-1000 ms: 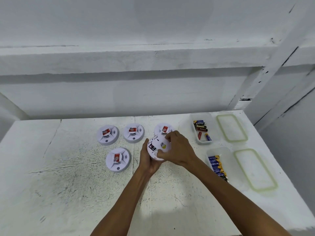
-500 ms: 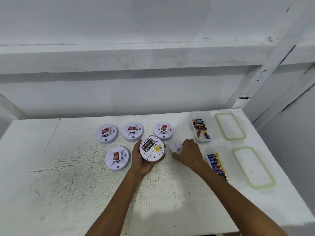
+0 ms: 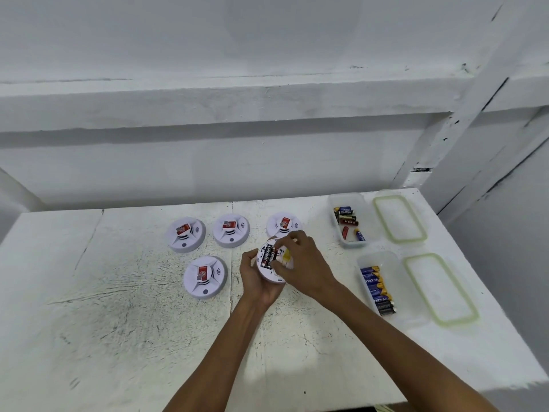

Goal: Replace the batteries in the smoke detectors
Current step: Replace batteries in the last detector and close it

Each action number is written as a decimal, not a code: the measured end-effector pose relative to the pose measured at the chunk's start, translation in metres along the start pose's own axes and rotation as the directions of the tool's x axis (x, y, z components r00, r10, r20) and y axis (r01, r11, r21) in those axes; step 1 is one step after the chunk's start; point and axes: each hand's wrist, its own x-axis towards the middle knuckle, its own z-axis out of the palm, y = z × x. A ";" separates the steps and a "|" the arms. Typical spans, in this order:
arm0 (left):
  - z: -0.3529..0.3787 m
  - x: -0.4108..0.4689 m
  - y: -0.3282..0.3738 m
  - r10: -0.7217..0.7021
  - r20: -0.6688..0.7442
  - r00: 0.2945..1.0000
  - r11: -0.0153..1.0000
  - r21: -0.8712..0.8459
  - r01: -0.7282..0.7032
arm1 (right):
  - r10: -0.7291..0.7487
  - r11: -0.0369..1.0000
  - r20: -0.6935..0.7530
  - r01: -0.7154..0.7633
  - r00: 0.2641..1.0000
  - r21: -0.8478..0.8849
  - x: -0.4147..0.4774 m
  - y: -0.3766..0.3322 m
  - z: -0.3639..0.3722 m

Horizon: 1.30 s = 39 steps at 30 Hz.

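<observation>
My left hand (image 3: 258, 285) grips a white round smoke detector (image 3: 269, 277) from below, back side up, over the table's middle. Its battery bay is uncovered and shows black batteries (image 3: 266, 256). My right hand (image 3: 307, 264) reaches over the detector from the right, with its curled fingertips pinching at one of those batteries. Several other white detectors with red labels lie face up: three in a back row (image 3: 186, 234) (image 3: 230, 230) (image 3: 283, 223) and one nearer (image 3: 204, 277). The removed bay cover is not visible.
On the right stand two clear tubs: the far tub (image 3: 346, 198) holds mixed loose batteries, the near tub (image 3: 378, 256) a row of blue ones. Their green-rimmed lids (image 3: 399, 219) (image 3: 441, 289) lie beside them. White walls rise behind the white table (image 3: 118, 322).
My right hand pulled the bay cover off, set it down to the right, then came back onto the exposed batteries. The left hand kept holding the detector.
</observation>
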 end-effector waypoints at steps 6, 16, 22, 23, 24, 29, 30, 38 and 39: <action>0.004 0.003 -0.009 0.056 -0.084 0.995 0.994 0.099 -0.048 | -0.010 0.992 -0.054 0.003 0.998 -0.122 0.002 -0.010 0.003; 0.003 0.014 -0.022 0.073 -0.138 0.988 0.977 0.207 -0.044 | 0.081 0.979 -0.023 -0.084 0.996 -0.185 0.016 -0.003 -0.007; 0.009 0.012 -0.024 0.085 -0.137 0.987 0.976 0.209 -0.055 | 0.153 0.988 -0.067 -0.155 0.986 -0.026 0.009 0.004 0.000; 0.010 0.012 -0.024 0.085 -0.127 0.988 0.976 0.210 -0.058 | 0.183 0.983 -0.085 -0.182 0.979 0.019 0.009 0.003 0.000; 0.011 0.012 -0.023 0.084 -0.120 0.989 0.977 0.205 -0.059 | 0.205 0.978 -0.096 -0.201 0.974 0.051 0.009 0.002 0.000; 0.013 0.010 -0.025 0.086 -0.070 0.994 0.974 0.215 -0.069 | 0.118 0.985 -0.178 -0.138 0.977 -0.106 0.009 -0.005 0.000; 0.014 0.009 -0.024 0.082 -0.063 0.995 0.974 0.217 -0.066 | 0.136 0.986 -0.168 -0.150 0.976 -0.075 0.009 -0.004 0.001; 0.005 -0.001 -0.015 -0.038 -0.083 0.996 0.998 0.046 0.042 | 0.289 0.914 -0.061 -0.257 0.955 0.314 0.013 0.009 -0.023; 0.007 -0.002 -0.015 -0.054 -0.065 0.996 0.998 0.036 0.057 | 0.298 0.902 -0.065 -0.259 0.952 0.346 0.014 0.011 -0.029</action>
